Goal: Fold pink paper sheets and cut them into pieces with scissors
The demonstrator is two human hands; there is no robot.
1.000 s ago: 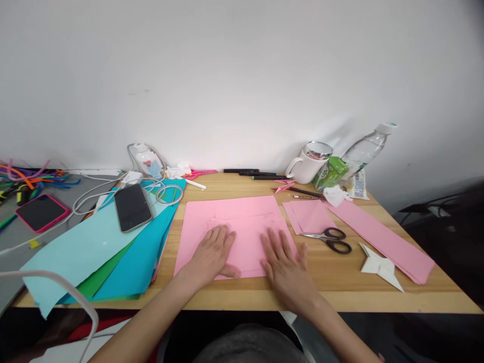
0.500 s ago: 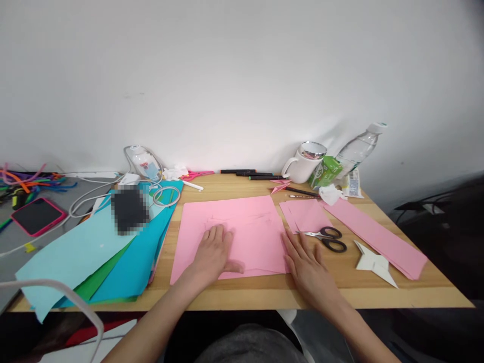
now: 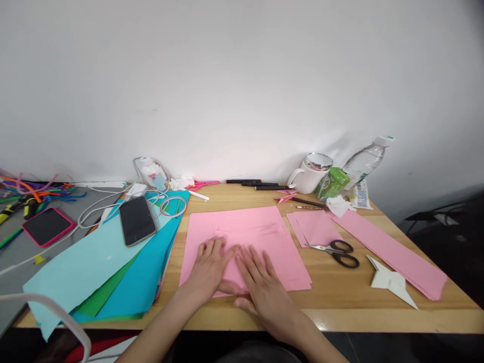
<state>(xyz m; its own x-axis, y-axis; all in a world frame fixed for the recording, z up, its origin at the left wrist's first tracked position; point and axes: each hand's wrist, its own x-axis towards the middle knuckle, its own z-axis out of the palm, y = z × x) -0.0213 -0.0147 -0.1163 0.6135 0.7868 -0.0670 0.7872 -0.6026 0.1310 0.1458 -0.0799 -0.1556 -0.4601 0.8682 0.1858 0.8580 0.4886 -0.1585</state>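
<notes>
Matt pink paper sheets [image 3: 293,269], smooth wooden tabletop [image 3: 340,317], shiny metal scissor blades [image 3: 319,247]

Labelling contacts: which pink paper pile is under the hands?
The large central pile, with left hand and right hand on it; the small pile by the scissors and the long strips, farther right, are untouched.

On the wooden worktop [image 3: 336,297] lie stacked pink sheets [image 3: 249,219], smaller pink pieces [image 3: 315,227], long pink strips [image 3: 389,251], a white folded star [image 3: 387,280] and dark pens [image 3: 264,184]; a white mug [image 3: 308,180] stands at the back
</notes>
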